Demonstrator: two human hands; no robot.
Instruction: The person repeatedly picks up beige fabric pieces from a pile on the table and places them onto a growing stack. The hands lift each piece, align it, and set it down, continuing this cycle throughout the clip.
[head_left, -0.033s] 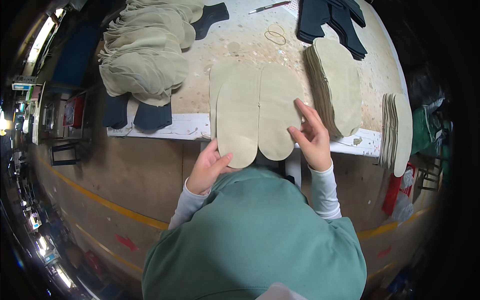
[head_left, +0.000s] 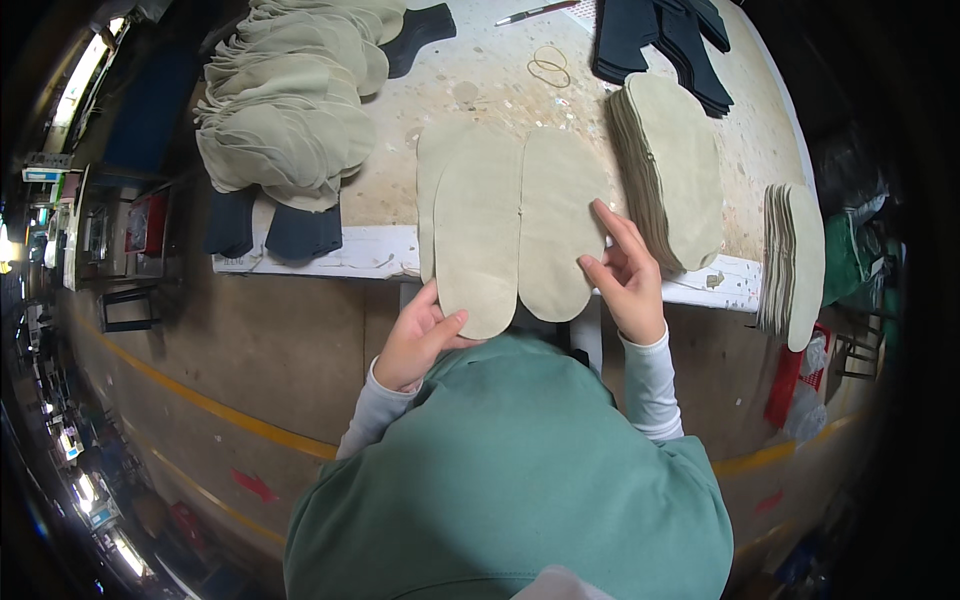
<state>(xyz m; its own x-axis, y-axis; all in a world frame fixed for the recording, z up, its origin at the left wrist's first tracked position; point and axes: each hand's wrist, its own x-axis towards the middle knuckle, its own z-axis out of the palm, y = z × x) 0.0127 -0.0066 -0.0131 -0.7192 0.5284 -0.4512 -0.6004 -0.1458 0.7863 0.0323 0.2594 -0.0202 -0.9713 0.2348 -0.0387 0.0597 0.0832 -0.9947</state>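
Both hands [head_left: 420,340] [head_left: 625,275] — beige cutouts [head_left: 510,225]

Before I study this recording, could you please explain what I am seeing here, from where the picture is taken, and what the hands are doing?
There is no machine: a person works with two bare hands. The picture comes from a wide fisheye camera on the person's head, looking down, so straight edges look bent. The green mass below is the person's sweater.

On the worn worktable lie flat beige cut pieces, rounded like shoe soles, side by side. The left hand grips the near end of the left piece; the right hand touches the edge of the right one. To the right stands a neat stack of the same pieces, to the left a loose heap. Dark pieces, rubber bands and a pen lie further back.
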